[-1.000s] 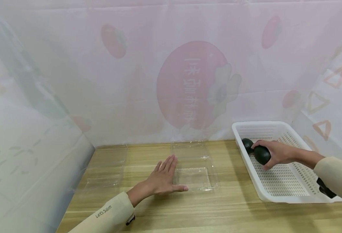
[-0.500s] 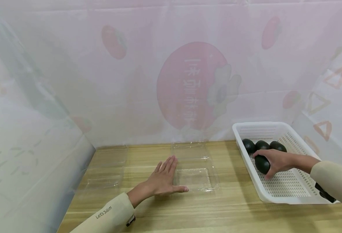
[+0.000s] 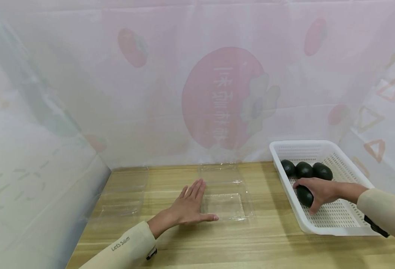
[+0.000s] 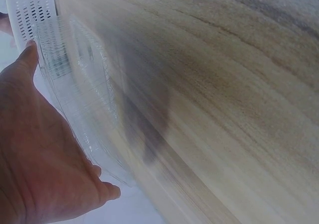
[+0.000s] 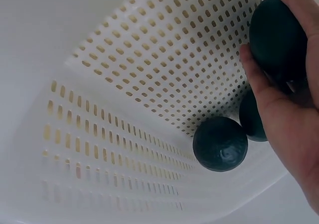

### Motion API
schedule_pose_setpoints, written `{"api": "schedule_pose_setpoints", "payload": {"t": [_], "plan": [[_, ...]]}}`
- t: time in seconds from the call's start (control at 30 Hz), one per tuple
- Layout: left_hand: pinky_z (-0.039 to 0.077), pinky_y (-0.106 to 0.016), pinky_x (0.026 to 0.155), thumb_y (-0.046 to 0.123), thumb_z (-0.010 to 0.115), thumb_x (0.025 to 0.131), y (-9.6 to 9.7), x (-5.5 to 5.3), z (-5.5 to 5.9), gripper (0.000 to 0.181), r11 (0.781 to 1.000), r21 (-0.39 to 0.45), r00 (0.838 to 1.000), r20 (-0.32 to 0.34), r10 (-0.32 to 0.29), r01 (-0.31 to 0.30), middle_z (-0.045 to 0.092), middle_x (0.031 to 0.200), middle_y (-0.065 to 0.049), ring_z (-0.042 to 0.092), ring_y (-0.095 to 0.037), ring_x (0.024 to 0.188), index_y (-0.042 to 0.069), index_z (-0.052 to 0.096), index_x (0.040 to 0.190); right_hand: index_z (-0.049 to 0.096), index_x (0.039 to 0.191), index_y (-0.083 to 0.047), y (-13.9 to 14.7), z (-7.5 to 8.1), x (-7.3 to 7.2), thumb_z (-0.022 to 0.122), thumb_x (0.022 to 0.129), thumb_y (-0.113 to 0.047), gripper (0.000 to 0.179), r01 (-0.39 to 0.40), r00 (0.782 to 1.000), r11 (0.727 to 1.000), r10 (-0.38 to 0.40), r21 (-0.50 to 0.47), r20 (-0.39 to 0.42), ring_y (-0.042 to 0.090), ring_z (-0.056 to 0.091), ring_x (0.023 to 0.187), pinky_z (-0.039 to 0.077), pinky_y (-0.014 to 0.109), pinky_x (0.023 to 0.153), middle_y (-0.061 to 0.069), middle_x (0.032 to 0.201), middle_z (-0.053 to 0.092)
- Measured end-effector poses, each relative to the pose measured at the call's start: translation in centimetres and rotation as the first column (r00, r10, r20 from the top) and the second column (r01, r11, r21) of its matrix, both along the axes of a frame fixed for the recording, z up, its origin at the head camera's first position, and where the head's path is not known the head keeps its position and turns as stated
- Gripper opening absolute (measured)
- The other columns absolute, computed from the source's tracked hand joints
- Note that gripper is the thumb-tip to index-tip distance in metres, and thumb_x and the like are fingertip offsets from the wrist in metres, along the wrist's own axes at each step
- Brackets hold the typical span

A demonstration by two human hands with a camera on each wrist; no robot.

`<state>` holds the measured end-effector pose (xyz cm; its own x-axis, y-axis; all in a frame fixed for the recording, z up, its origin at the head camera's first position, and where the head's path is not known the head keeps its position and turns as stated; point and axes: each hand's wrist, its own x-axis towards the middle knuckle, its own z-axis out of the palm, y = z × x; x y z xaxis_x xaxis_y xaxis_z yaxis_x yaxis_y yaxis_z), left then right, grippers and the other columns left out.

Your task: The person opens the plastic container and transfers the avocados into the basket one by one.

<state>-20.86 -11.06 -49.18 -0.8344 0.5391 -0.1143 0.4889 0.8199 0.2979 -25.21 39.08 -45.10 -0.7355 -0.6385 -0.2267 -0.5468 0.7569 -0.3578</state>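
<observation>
My right hand (image 3: 322, 191) grips a dark green avocado (image 3: 305, 195) inside the white perforated basket (image 3: 342, 231). Thumb and fingers lie on either side of it, also visible in the right wrist view, where the avocado (image 5: 277, 37) is partly covered by the hand. Behind it, three more avocados (image 3: 304, 170) stand in a row at the basket's far end. My left hand (image 3: 189, 207) is spread flat, fingers straight, at the left edge of a clear plastic clamshell box (image 3: 225, 206) lying open on the table. The left wrist view shows the thumb touching the box's rim.
Another clear plastic box (image 3: 120, 210) lies open on the left of the wooden table (image 3: 238, 248). A printed curtain (image 3: 164, 93) rises along the back and both sides. The basket stands at the right, close to the curtain.
The right hand has drawn the avocado a little toward me within the basket, away from the others, and the row of three now shows fully. The left hand stays put.
</observation>
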Motion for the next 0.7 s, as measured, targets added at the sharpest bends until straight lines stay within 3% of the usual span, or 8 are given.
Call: {"api": "schedule_pose_setpoints", "payload": {"t": [0.37,0.7], "plan": [[0.011,-0.061,0.129,0.089,0.050,0.089,0.06,-0.23,-0.42,0.126,1.000,0.015,1.000,-0.025,-0.012,0.012,0.007,0.177,-0.020,0.010,-0.034,0.164,0.003,0.005,0.170,0.061,0.133,-0.005,-0.46,-0.06,0.13,0.103,0.061,-0.046,0.093,-0.070,0.995,0.995,0.075,0.067,-0.066,0.021,0.059,0.113,0.053,0.036,0.096,0.004,0.127,0.061],[0.013,-0.059,0.130,0.083,0.055,0.092,0.26,-0.02,0.41,0.122,1.000,0.000,1.000,-0.014,-0.002,0.002,0.010,0.177,-0.020,0.012,-0.035,0.163,0.002,0.008,0.170,0.058,0.143,0.002,-0.65,0.42,0.99,0.100,0.066,-0.044,0.099,0.007,1.000,0.997,-0.005,0.075,-0.029,0.041,0.058,0.127,0.052,0.051,0.099,0.021,0.141,0.060]]}}
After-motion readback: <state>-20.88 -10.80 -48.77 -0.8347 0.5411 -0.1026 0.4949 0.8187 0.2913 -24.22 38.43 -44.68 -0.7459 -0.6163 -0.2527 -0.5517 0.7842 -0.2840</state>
